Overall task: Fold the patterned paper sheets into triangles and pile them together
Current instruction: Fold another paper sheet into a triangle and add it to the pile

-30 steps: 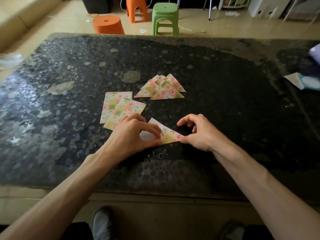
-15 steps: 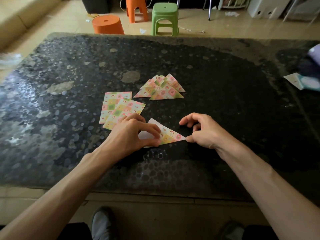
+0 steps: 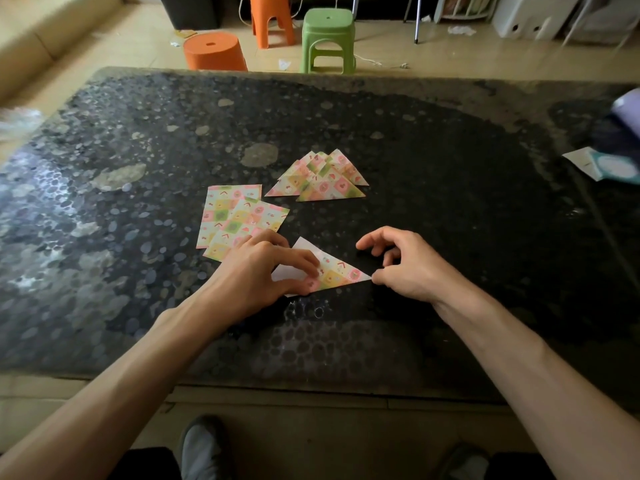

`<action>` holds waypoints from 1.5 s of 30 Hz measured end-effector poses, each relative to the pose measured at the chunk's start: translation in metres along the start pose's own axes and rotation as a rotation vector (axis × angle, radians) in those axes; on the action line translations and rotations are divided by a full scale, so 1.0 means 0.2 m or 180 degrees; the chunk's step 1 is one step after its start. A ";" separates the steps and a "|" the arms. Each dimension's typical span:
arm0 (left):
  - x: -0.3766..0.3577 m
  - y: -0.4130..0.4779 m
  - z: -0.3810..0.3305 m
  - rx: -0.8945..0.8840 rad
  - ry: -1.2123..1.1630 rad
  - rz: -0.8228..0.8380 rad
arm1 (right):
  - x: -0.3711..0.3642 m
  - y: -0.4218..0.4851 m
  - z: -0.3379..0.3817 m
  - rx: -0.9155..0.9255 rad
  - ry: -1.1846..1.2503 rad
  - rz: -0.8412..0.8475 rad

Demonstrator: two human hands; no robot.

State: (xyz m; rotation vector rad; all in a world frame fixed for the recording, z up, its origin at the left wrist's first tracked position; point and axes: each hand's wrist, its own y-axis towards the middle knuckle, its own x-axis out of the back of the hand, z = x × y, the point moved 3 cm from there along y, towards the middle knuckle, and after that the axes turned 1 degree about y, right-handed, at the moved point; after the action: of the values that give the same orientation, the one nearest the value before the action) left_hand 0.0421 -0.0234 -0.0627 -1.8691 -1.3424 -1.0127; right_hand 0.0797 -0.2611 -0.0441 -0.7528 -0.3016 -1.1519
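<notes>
**Finished:** a pile of triangles [image 3: 322,178], several folded pieces overlapping one another, lies at mid-table [image 3: 467,209] beyond the hands.

**In work:** one half-folded sheet [image 3: 337,271] lies on the table between the hands, nearest the person. It is already doubled into a triangle, patterned face up, with white underside showing at its left.
- Left hand [image 3: 266,268]: fingers bent, with forefinger and thumb closed on the left part of this sheet, holding it against the table.
- Right hand [image 3: 405,265]: fingers loosely curled, thumb tip meeting the sheet's right corner. Whether it actually pinches the corner cannot be told.

**Outstanding:** flat sheets [image 3: 239,216], at least two and overlapped, lie just left of the pile, their near corner under the left hand.

**Assessment:** the task appears to be past its midpoint. The crease of the present piece seems to need finishing. The piece must then join the pile, and the flat sheets remain to be folded.
</notes>
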 end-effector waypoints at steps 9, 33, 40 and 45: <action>0.04 -0.05 -0.02 -0.0124 0.0021 -0.0228 | 0.00 0.00 0.01 -0.0032 -0.0193 -0.0018; 0.06 -0.04 -0.07 0.1251 -0.2037 -0.0160 | -0.16 -0.14 0.09 0.2079 -0.1248 -0.0106; 0.04 -0.06 -0.12 0.1834 -0.3191 -0.0224 | -0.14 -0.15 0.06 0.2391 -0.1529 -0.0395; 0.08 -0.07 -0.11 0.1109 -0.1406 -0.0511 | -0.12 -0.14 0.01 0.2419 -0.1510 -0.0544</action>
State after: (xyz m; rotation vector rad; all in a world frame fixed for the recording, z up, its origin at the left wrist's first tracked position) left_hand 0.0275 -0.0298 -0.0373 -1.7928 -1.8140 -0.4034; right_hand 0.0441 -0.2475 -0.0454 -0.3098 -1.1467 -0.8968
